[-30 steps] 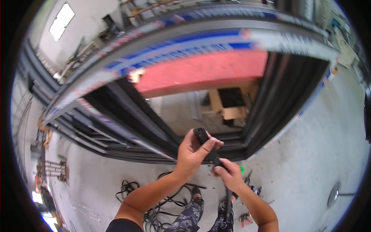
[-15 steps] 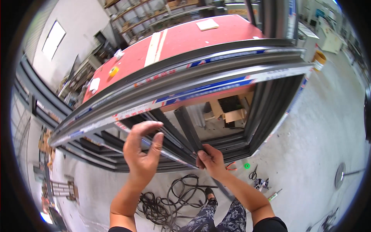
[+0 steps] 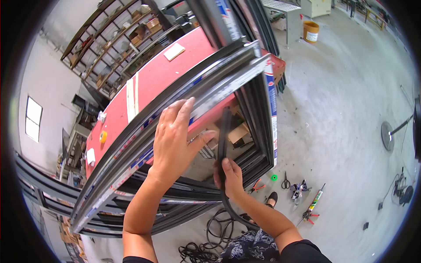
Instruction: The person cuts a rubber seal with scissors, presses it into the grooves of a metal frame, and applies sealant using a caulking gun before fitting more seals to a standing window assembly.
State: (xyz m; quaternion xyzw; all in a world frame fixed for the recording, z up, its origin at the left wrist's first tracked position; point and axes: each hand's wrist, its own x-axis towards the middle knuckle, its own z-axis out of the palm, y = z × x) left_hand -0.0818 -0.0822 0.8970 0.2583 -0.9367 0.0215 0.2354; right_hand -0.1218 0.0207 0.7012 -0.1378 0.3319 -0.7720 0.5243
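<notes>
Moved higher, your left hand spreads empty fingers by the frame; your right hand grips the black strip before it. Holding seems the step, next calling for steady control.

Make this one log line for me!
left hand: open, over dark grey metal frame; right hand: gripping long black flexible strip; nearby: flat red tabletop

We hold the black strip in our right hand; left hand over the frame's top rail, contact unclear. Red table behind.
</notes>
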